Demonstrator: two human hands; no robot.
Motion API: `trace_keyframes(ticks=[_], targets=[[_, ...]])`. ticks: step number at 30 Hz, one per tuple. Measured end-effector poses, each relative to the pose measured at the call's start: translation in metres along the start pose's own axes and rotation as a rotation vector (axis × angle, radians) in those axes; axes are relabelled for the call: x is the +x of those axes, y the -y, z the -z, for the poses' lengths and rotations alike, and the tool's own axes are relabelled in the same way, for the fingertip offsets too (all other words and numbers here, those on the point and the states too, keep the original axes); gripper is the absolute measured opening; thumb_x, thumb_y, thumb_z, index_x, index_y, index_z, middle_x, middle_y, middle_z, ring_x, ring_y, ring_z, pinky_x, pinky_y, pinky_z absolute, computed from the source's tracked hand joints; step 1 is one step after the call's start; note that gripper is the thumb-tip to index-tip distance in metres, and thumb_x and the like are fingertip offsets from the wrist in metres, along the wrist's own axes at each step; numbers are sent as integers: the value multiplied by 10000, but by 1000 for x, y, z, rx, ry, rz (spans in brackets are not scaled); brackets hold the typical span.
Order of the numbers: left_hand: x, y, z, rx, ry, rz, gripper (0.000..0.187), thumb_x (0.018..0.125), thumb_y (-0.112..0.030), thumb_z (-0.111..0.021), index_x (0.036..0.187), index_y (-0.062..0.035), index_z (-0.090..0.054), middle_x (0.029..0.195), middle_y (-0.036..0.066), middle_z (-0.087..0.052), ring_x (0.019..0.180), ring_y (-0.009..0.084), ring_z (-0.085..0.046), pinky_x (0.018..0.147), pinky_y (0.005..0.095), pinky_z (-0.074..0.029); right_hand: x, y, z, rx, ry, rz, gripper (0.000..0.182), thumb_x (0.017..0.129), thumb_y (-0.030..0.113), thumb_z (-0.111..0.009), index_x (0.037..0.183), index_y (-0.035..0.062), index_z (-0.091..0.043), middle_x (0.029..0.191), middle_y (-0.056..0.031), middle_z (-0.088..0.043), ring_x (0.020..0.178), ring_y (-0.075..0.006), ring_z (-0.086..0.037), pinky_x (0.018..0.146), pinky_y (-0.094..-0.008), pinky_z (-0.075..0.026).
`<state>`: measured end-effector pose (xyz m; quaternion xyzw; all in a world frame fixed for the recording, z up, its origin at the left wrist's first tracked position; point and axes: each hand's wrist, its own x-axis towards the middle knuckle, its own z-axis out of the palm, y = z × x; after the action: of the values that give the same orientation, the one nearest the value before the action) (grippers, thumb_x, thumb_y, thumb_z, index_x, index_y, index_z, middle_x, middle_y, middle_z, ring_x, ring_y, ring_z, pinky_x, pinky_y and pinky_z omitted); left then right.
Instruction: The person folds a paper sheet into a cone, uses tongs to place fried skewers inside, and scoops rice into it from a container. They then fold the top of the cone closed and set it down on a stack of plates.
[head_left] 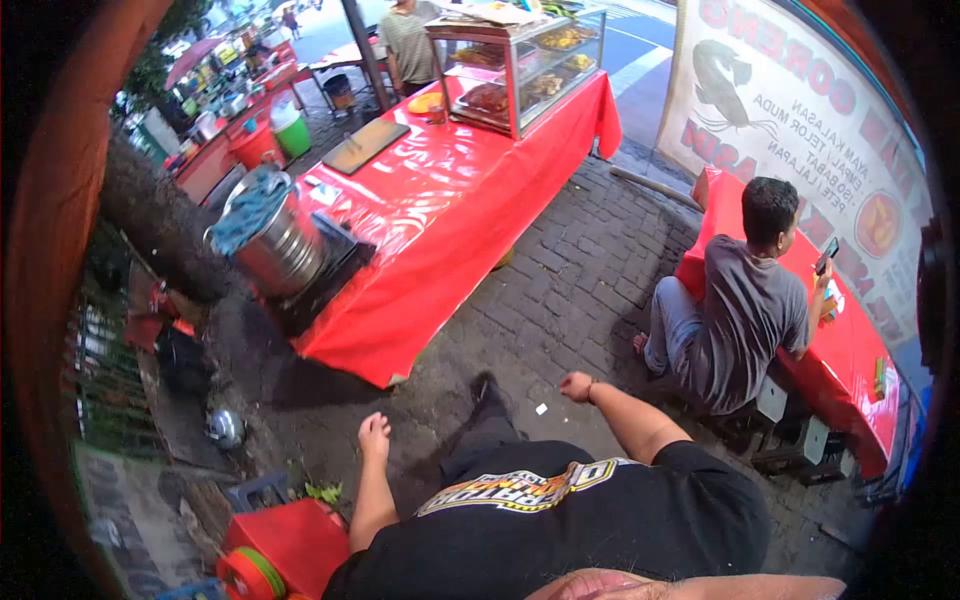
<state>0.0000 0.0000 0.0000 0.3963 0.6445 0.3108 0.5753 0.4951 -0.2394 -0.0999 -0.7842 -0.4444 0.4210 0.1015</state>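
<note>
Hanging loosely half-open, left hand (374,437) and right hand (576,387) face a red-covered table (440,255).

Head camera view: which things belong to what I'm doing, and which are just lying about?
Probably the job's, though left hand and right hand appear empty: steel pot, wooden board, display case, red table beneath.

Apparently just lying about: white scrap, silver round object, green leaves.

Long table (400,320) under glossy red sheeting, creased on top, draped down its sides, near corner showing just beyond the left hand (374,436); small whitish scrap (541,409) on dark paving (525,350), near the right hand (575,387).
</note>
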Motion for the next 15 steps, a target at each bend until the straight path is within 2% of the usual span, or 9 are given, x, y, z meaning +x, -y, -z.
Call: trace_keyframes(ticks=[2, 3, 6, 7, 9, 11, 12, 13, 15], targets=[[13, -68, -22, 42, 158, -203, 232, 989, -201, -558, 1116, -13, -609, 896, 37, -667, 659, 83, -576, 527, 226, -428, 11, 30, 27, 87, -158, 87, 320, 799, 298, -668, 1045, 99, -716, 998, -109, -723, 956, -265, -682, 848, -387, -530], [60, -86, -123, -24, 241, -202, 221, 1002, -179, -530, 1120, -10, -609, 899, 32, -666, 675, 67, -581, 524, 208, -413, 49, 0, 117, 74, -202, 81, 293, 805, 282, -663, 1030, 101, -713, 988, -114, -722, 936, -269, -683, 824, -392, -534], [150, -209, -214, 63, 384, -435, 230, 1008, -173, -510, 1158, -21, -597, 961, 44, -664, 747, 86, -603, 596, 213, -454, 126, 46, 232, 91, -355, 123, 287, 818, 258, -644, 1047, 93, -701, 980, -125, -717, 916, -277, -683, 805, -392, -538], [177, -250, -250, 89, 455, -523, 241, 1007, -186, -509, 1174, -28, -584, 993, 44, -663, 766, 94, -609, 609, 218, -458, 162, 46, 275, 25, -358, 190, 263, 846, 254, -647, 1050, 94, -692, 955, -106, -717, 884, -231, -681, 781, -364, -539], [203, -341, -325, 208, 555, -695, 225, 1002, -171, -520, 1150, -16, -589, 989, 57, -662, 808, 96, -608, 659, 226, -474, 187, 81, 360, 2, -379, 206, 277, 849, 247, -621, 1067, 87, -682, 1000, -125, -715, 938, -273, -680, 822, -383, -534], [243, -422, -411, 388, 609, -930, 262, 997, -180, -533, 1157, 16, -603, 999, 84, -673, 891, 134, -637, 779, 278, -516, 235, 92, 440, -200, -419, 273, 284, 857, 246, -583, 1070, 86, -683, 1016, -141, -709, 956, -303, -674, 850, -408, -532], [254, -464, -453, 392, 729, -903, 270, 987, -191, -547, 1139, 23, -605, 1039, 114, -683, 962, 154, -646, 832, 307, -514, 250, 109, 481, -275, -399, 318, 288, 861, 248, -571, 1069, 85, -684, 1024, -149, -706, 962, -309, -672, 859, -413, -532], [260, -505, -496, 550, 676, -1149, 263, 980, -192, -554, 1128, 18, -608, 1065, 144, -687, 1012, 178, -653, 859, 318, -510, 275, 120, 524, -317, -390, 376, 293, 862, 258, -569, 1059, 78, -689, 1038, -164, -700, 971, -312, -669, 864, -417, -531], [211, -593, -561, 593, 700, -1328, 249, 957, -194, -568, 1123, -16, -626, 1073, 166, -682, 1008, 273, -665, 857, 351, -515, 282, 171, 611, -320, -584, 490, 287, 889, 266, -573, 1046, 55, -688, 1016, -173, -701, 942, -326, -676, 838, -420, -540]])
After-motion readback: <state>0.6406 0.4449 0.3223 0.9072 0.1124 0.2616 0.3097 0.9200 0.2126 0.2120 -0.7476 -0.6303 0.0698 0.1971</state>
